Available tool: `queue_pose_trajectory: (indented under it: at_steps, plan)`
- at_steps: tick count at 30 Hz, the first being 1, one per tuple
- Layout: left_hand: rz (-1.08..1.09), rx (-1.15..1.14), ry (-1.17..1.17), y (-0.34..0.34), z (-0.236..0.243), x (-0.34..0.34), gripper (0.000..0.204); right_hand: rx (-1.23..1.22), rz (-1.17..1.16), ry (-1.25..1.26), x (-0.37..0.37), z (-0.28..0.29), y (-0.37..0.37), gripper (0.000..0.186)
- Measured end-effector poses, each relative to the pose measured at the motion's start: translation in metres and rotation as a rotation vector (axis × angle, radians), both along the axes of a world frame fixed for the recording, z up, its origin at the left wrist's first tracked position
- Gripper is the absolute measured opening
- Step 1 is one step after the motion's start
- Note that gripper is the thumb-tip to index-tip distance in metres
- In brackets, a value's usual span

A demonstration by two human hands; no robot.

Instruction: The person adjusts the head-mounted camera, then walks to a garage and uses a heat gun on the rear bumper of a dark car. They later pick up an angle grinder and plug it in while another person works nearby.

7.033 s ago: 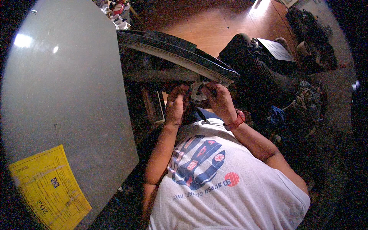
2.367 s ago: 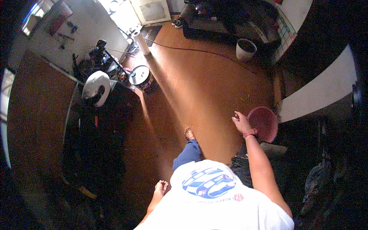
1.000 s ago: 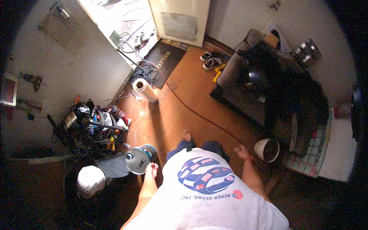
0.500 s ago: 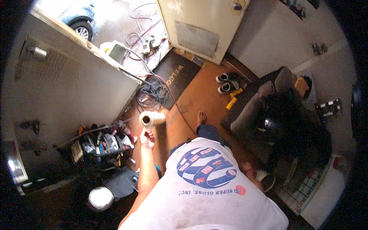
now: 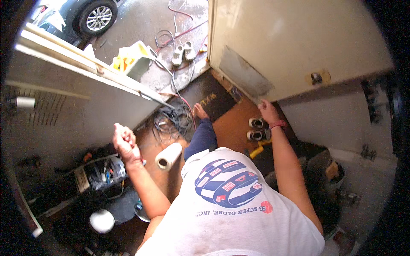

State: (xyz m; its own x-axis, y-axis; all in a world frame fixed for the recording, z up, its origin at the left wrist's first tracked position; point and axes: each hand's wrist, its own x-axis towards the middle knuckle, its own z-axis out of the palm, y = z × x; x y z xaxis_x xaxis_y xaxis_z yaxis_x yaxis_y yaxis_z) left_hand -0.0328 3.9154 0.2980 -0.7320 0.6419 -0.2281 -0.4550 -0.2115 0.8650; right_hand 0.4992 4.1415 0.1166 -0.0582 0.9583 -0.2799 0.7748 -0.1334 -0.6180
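Note:
My left hand is raised in front of the wall at the left, its fingers curled in with nothing visible in them. A pale roll with a dark hollow core seems to stand on end on the floor, apart from that hand and to its right. My right hand, a red band at its wrist, reaches forward near the lower edge of the open cream door. Its fingers are bent inward; I see nothing in them and cannot tell whether they touch the door.
A dark doormat lies at the doorway, beside a tangle of black cable. Shoes sit on the floor below the door. Outside are light shoes, a tub, hoses and a car. A cluttered tool bag stands left.
My left hand has moved left, away from the roll. The right hand has come up from the lower right toward the door. The doorway is nearer, and a bare foot is now by the mat.

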Motion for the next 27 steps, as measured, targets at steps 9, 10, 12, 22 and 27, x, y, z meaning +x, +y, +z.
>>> queue_pose_trajectory:
  at_steps: [9,10,12,22,27]
  plan:
    - [0.443,-0.076,1.180,0.192,0.167,-0.110,0.046,-0.337,0.342,-0.045,-0.183,-0.021,0.132,0.053]
    - [0.473,-0.019,1.308,0.210,0.179,-0.121,0.043,-0.350,0.343,-0.025,-0.200,-0.016,0.151,0.054]
    - [0.541,0.054,1.560,0.240,0.202,-0.142,0.045,-0.324,0.355,0.011,-0.232,-0.010,0.194,0.054]
    - [1.688,-1.105,2.068,0.280,0.217,-0.249,0.052,-0.298,0.732,-0.178,-0.398,-0.036,0.441,0.050]
    - [1.900,-1.581,1.869,0.293,0.209,-0.273,0.035,-0.317,0.916,-0.279,-0.483,-0.037,0.549,0.049]
